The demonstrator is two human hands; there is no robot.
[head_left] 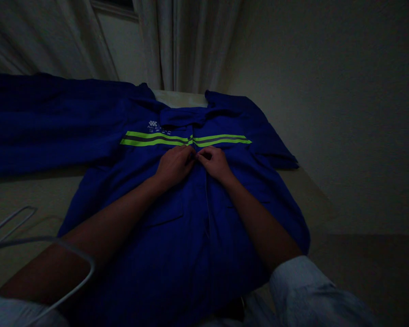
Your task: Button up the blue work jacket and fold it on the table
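A blue work jacket (150, 272) lies spread out front side up, its collar at the far end. A yellow-green and grey reflective stripe (221, 139) crosses its chest, with a white printed logo (153, 123) just above on the left. My left hand (176, 164) pinches the jacket's front edge at the middle, right below the stripe. Facing it, my right hand (214, 162) has thumb and forefinger pressed together on the same front opening. The fingertips of both hands nearly meet. Whatever small fastening may be between them is too dark to make out. Below the hands the front edges run down loosely.
The jacket rests on a pale table (37, 195). A white wire hanger (71, 247) shows at the lower left, close to my left forearm. Light curtains (197, 41) hang behind, and a plain wall (344, 113) stands at the right.
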